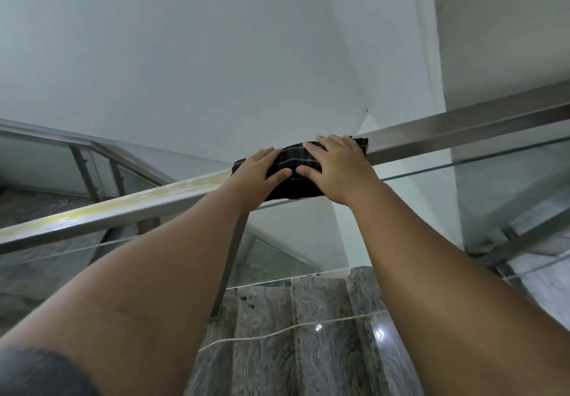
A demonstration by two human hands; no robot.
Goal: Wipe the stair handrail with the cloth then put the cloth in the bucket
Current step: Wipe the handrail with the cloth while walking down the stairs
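Note:
A square steel handrail runs across the view, rising from lower left to upper right. A dark cloth with thin pale stripes is draped over it near the middle. My left hand presses on the cloth's left end and my right hand lies flat on its right part, thumbs almost touching. Left of the cloth the rail top carries yellowish streaks. No bucket is in view.
A glass panel hangs below the rail, held by a slanted steel post. Grey marbled stair treads lie below. Another railing section descends at the left. White walls rise behind.

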